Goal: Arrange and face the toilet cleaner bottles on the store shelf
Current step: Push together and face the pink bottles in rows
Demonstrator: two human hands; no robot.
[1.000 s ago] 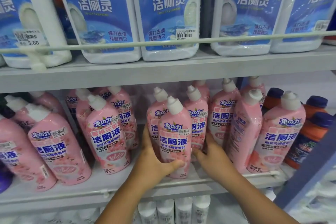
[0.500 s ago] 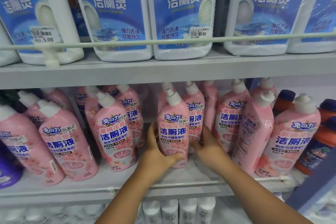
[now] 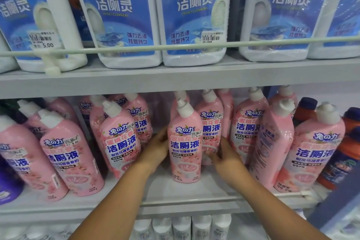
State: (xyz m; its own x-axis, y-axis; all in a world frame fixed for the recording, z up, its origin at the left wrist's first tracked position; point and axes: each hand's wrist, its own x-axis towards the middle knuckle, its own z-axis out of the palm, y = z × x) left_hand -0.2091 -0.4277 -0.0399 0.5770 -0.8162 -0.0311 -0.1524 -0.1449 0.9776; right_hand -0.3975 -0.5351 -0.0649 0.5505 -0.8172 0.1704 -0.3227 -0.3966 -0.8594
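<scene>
Store shelving fills my view: two grey shelves, each with a thin guard rail [image 3: 175, 46] along its front edge. On the upper shelf [image 3: 175, 82] stands a row of white jugs with blue labels [image 3: 118, 15]; one near the left end carries a price sticker reading 5.00.

Lower shelf [image 3: 175, 193] holds the pink toilet cleaner bottles with white angled caps. I have both hands on the middle bottle [image 3: 185, 148], which stands upright near the shelf's front edge, label facing me, slightly forward of the bottles behind it. My left hand [image 3: 155, 150] presses against its left side, fingers curled round toward the back and mostly hidden by the bottle. My right hand [image 3: 226, 154] lies against its right side, fingers [image 3: 211, 157] loosely bent, touching this bottle and the one just behind it; I cannot tell how firmly either hand grips.

Toward the left end, several pink bottles [image 3: 68, 158] lean and tilt leftward, labels forward. Right of my hands, one pink bottle [image 3: 272, 142] shows its back label, and another [image 3: 311, 154] near the right end faces front. Orange bottles with dark caps [image 3: 348, 142] stand at the far right. A purple container [image 3: 7, 181] shows at the left edge. Below the lower shelf I see white bottle tops [image 3: 181, 226].
</scene>
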